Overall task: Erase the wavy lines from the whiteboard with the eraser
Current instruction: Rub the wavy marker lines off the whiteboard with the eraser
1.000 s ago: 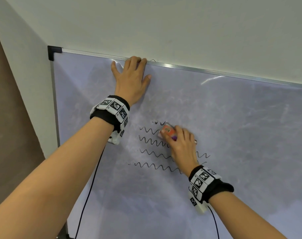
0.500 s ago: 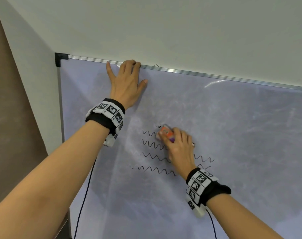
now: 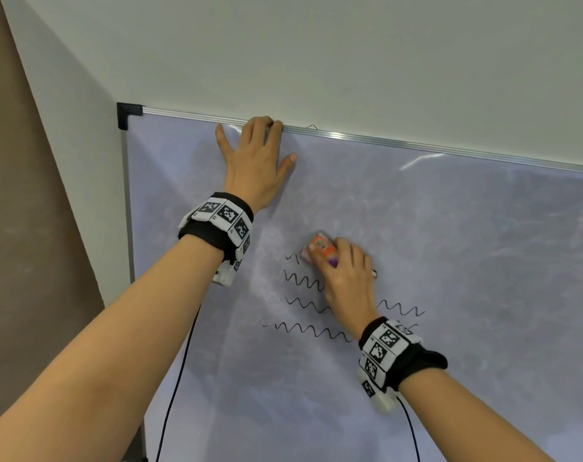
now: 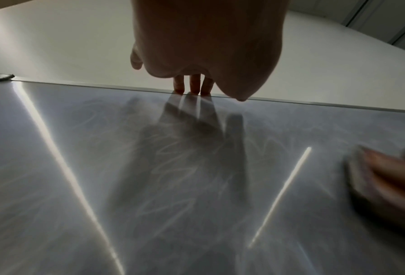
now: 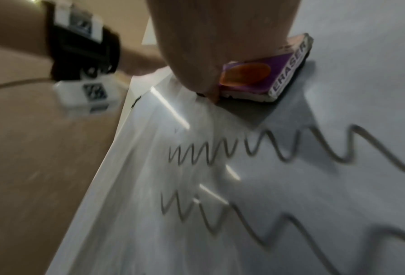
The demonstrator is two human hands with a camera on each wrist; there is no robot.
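My right hand [image 3: 343,275] grips an orange and purple eraser [image 3: 320,246] and presses its felt flat against the whiteboard [image 3: 450,245], beside the short stub left of the top wavy line. In the right wrist view the eraser [image 5: 267,74] sits just above the black wavy lines [image 5: 291,148]. Three longer wavy lines [image 3: 303,281] run below the eraser, partly hidden by my hand and wrist. My left hand [image 3: 253,158] lies flat on the board with its fingertips [image 4: 192,85] at the top frame.
The whiteboard's metal top frame [image 3: 416,143] and black corner cap [image 3: 127,113] meet a pale wall above. A brown surface [image 3: 33,228] lies left of the board. Black cables [image 3: 180,361] hang from both wrist units. The board shows faint old smears.
The top wavy line has shrunk to a short stub at its left end as the eraser rubbed over it. My left hand stays flat near the top frame.
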